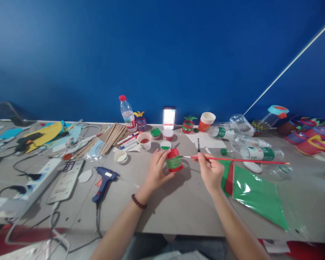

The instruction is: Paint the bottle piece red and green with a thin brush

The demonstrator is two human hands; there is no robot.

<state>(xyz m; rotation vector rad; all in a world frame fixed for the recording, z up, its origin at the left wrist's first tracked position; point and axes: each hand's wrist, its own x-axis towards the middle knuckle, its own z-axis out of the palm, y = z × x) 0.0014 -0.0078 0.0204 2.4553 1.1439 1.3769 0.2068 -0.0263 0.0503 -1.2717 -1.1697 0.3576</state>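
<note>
My left hand [156, 172] grips a small cup-like piece [174, 163], red at both rims with a green painted band round its middle. It looks cut from a plastic bottle and is tilted just above the table. Between the fingers of my right hand [210, 172] is a long red-handled paintbrush [241, 160], held nearly level. Its green-tipped bristles touch or nearly touch the right side of the piece. Just behind my left hand sits a white lid [166, 145] with green paint in it. Farther back are an open green paint pot [155, 133] and a white-walled pot [168, 135].
Left lie a blue glue gun [106, 180], power strips [40, 178] with cables, and wooden sticks [113, 139]. A paper cup [144, 141] holds reddish liquid. Right are plastic bottles [260, 153], a green packet [257, 191] and stacked red cups [206, 122]. A blue wall [162, 54] stands behind.
</note>
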